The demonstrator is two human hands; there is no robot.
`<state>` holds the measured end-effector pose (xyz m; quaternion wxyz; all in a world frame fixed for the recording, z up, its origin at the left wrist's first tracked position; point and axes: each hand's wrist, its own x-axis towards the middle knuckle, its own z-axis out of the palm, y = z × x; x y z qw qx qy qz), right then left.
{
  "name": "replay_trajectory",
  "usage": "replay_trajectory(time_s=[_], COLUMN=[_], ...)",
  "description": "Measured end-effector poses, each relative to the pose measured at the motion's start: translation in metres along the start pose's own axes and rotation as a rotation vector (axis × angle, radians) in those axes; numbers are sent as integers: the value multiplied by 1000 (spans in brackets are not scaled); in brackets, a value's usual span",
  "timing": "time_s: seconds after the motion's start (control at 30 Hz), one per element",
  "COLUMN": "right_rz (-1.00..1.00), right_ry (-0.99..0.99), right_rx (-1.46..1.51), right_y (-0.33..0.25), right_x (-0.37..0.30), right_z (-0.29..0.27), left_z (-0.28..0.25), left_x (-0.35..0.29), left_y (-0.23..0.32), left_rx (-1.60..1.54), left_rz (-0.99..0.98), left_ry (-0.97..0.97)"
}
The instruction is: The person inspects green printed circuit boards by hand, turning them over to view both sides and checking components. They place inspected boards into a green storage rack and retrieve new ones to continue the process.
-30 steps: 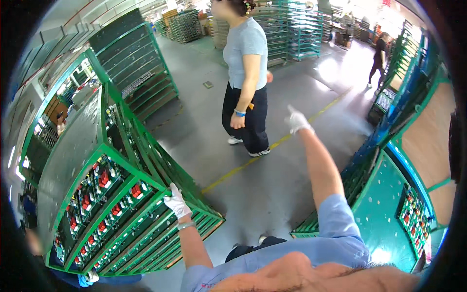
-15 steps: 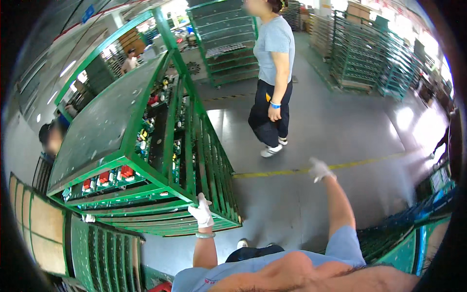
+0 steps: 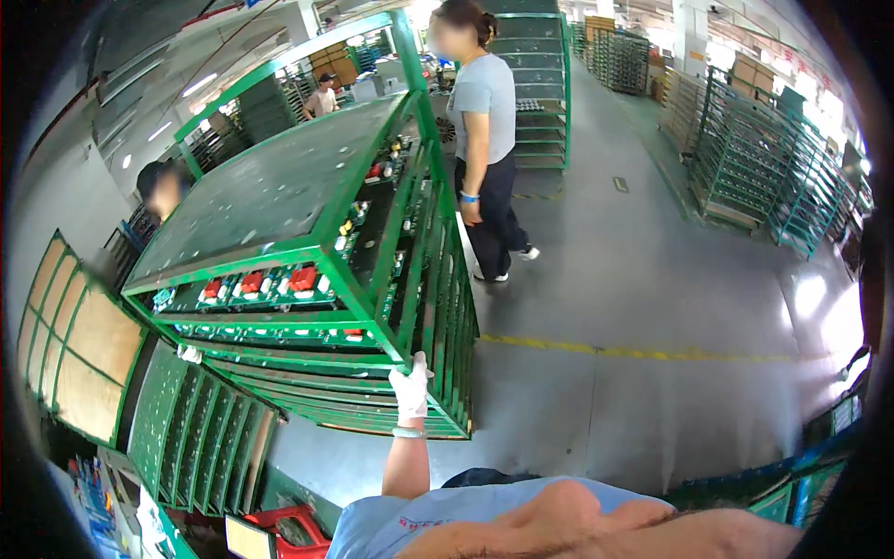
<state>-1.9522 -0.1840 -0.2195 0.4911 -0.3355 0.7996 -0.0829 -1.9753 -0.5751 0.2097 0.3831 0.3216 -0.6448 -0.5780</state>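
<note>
My left hand, in a white glove with a bracelet at the wrist, grips the near corner post of a tall green wheeled rack. The rack's shelves carry circuit boards with red parts. Its flat top is bare and dusty. My right hand is out of the picture; only my light blue sleeve and shoulder show at the bottom edge.
A person in a grey shirt and dark trousers stands beside the rack's far side. Two other people are behind it. A yellow floor line crosses the grey concrete. More green racks stand right, another left, a red crate below.
The view has swung left and the rack now fills the middle. My left hand stays on its corner post. My right arm, stretched out before, has left the picture.
</note>
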Motion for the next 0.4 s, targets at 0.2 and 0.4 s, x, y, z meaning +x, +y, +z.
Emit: replay_trajectory(time_s=[0.2, 0.4], right_rz=[-22, 43], right_ry=[105, 247], right_rx=[-36, -107], right_y=[11, 6], right_x=[-1, 18], right_z=[-5, -13], left_z=[-17, -27], left_x=[-6, -16], left_y=[13, 10], left_rx=[78, 20], left_rz=[-76, -94], left_ry=[-114, -128])
